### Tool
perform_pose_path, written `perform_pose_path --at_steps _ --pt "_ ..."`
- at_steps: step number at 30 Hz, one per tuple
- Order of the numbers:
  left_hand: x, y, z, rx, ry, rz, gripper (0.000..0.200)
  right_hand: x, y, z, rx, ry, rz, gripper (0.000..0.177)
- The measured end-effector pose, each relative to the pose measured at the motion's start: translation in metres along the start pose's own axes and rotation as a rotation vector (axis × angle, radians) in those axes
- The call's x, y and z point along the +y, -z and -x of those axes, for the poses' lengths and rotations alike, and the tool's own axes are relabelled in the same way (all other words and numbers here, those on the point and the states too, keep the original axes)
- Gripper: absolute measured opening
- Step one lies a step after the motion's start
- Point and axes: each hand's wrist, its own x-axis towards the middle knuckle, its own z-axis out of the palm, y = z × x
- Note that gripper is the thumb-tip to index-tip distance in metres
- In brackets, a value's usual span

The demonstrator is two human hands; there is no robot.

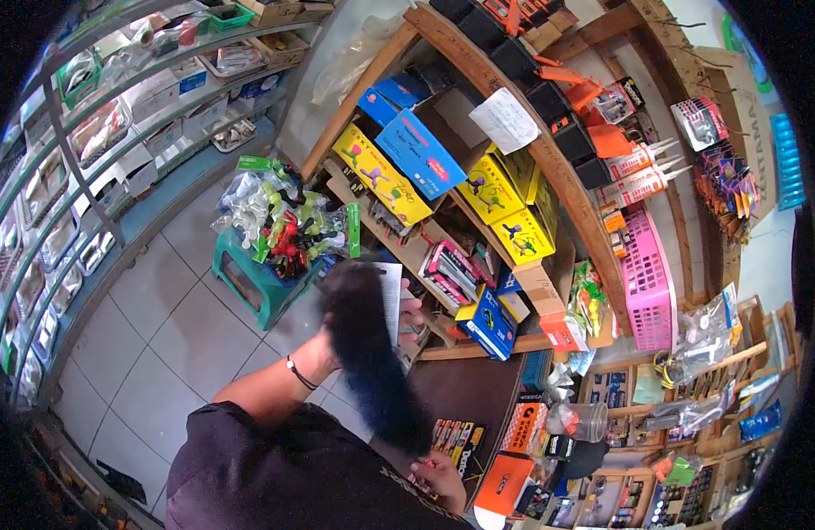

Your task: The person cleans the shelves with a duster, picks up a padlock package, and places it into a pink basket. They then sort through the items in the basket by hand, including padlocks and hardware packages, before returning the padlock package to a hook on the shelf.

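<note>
My left hand (412, 313), at the end of the arm with a dark wristband, has its fingers wrapped round the edge of a white printed card (390, 296). A long dark fluffy duster (372, 362), blurred, lies across my left wrist and hides most of that hand. Near the bottom, my right hand (441, 477) is closed at the duster's lower end; something small and reddish shows between its fingers. Beyond the card, a green stool (264, 305) bears several plastic-wrapped pieces (288, 221), clear, red and yellow-green.
Barred shelves (50, 124) with trays line the left. Yellow boxes (383, 177) and a blue box (422, 152) fill a wooden rack. A pink basket (648, 278) stands right of it. Orange and black boxes (505, 484) are close to my right hand. Floor tiles (151, 380) show at left.
</note>
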Motion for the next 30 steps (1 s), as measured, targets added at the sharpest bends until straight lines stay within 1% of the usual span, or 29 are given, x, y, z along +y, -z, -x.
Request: perform_pose_path --at_steps 1,2,3,4,5,6,7,8,9,10,11,12,13,14,15,16,17,19,20,21,23,24,25,27,28,29,30 --pt "-0.004 -0.005 -0.001 0.169 -0.066 0.049 0.053 0.002 0.005 -0.001 0.048 -0.041 -0.088 0.009" --pt "-0.004 0.006 -0.002 0.135 -0.061 -0.014 0.051 0.0 0.01 -0.002 0.04 -0.047 -0.083 0.009" --pt "-0.004 0.016 -0.006 -0.098 -0.038 0.089 0.05 -0.003 0.017 -0.003 -0.019 -0.102 -0.135 0.009" --pt "-0.012 0.023 -0.01 0.076 -0.082 0.04 0.051 -0.006 0.024 -0.006 -0.079 -0.154 -0.187 0.008" --pt "-0.016 0.006 -0.015 0.248 -0.125 -0.01 0.051 -0.001 0.034 -0.013 -0.088 -0.151 -0.183 0.008" --pt "-0.019 0.032 -0.016 0.039 -0.041 -0.207 0.054 0.008 0.046 -0.02 -0.136 -0.058 -0.073 0.01" --pt "-0.021 0.045 -0.027 -0.212 -0.028 -0.027 0.055 0.014 0.059 -0.026 -0.183 0.034 0.038 0.012" --pt "-0.028 0.05 -0.035 -0.211 -0.039 -0.045 0.054 0.007 0.065 -0.029 -0.174 0.016 0.02 0.02" --pt "-0.033 0.039 -0.042 -0.211 -0.049 -0.065 0.053 -0.001 0.073 -0.031 -0.18 0.023 0.022 0.02" --pt "-0.04 0.025 -0.039 0.103 -0.051 -0.001 0.052 -0.008 0.08 -0.034 -0.14 -0.052 -0.038 0.02" --pt "-0.046 0.023 -0.051 0.186 -0.119 0.001 0.056 -0.012 0.087 -0.039 -0.099 -0.124 -0.105 0.021" --pt "-0.055 0.024 -0.061 0.184 -0.119 0.023 0.057 -0.013 0.102 -0.044 -0.235 -0.147 -0.114 0.023" --pt "-0.064 0.029 -0.072 0.178 -0.123 0.045 0.059 -0.006 0.115 -0.049 -0.239 -0.129 -0.121 0.023" --pt "-0.073 0.044 -0.082 0.013 -0.091 -0.039 0.06 0.004 0.13 -0.056 -0.275 -0.029 -0.01 0.021" --pt "-0.081 0.045 -0.092 -0.155 -0.057 -0.127 0.061 0.012 0.145 -0.065 -0.306 0.078 0.101 0.02" --pt "-0.095 0.045 -0.1 -0.232 -0.122 -0.178 0.059 0.02 0.156 -0.074 -0.309 0.192 0.074 0.019" --pt "-0.104 0.034 -0.11 -0.235 -0.103 -0.2 0.059 0.015 0.164 -0.076 -0.309 0.212 0.052 0.019" --pt "-0.12 0.02 -0.121 0.093 -0.049 -0.03 0.056 -0.003 0.179 -0.07 -0.1 0.029 -0.063 0.012" --pt "-0.121 0.021 -0.126 0.011 -0.056 0.013 0.053 -0.011 0.187 -0.065 -0.162 0.022 -0.146 0.012" --pt "-0.129 0.022 -0.132 0.177 -0.114 0.018 0.053 -0.007 0.197 -0.069 -0.17 0.032 -0.164 0.012" --pt "-0.142 0.022 -0.137 0.096 -0.092 -0.171 0.055 0.005 0.215 -0.08 -0.321 0.098 0.141 0.015" --pt "-0.143 0.035 -0.144 -0.031 -0.096 -0.246 0.057 0.011 0.218 -0.086 -0.33 0.302 0.169 0.014" --pt "-0.143 0.042 -0.145 -0.054 -0.064 -0.172 0.057 0.017 0.223 -0.09 -0.343 0.304 0.167 0.014" --pt "-0.152 0.019 -0.142 0.046 -0.106 -0.177 0.054 0.011 0.223 -0.083 -0.172 0.227 0.001 0.027" --pt "-0.156 0.005 -0.147 0.206 -0.183 -0.131 0.051 0.007 0.226 -0.08 -0.179 0.217 -0.002 0.027" --pt "-0.155 0.011 -0.146 -0.024 -0.123 -0.09 0.048 0.003 0.232 -0.077 -0.277 0.088 -0.064 0.026" --pt "-0.16 0.015 -0.148 0.133 -0.174 -0.1 0.048 0.001 0.237 -0.076 -0.368 -0.037 -0.124 0.026"
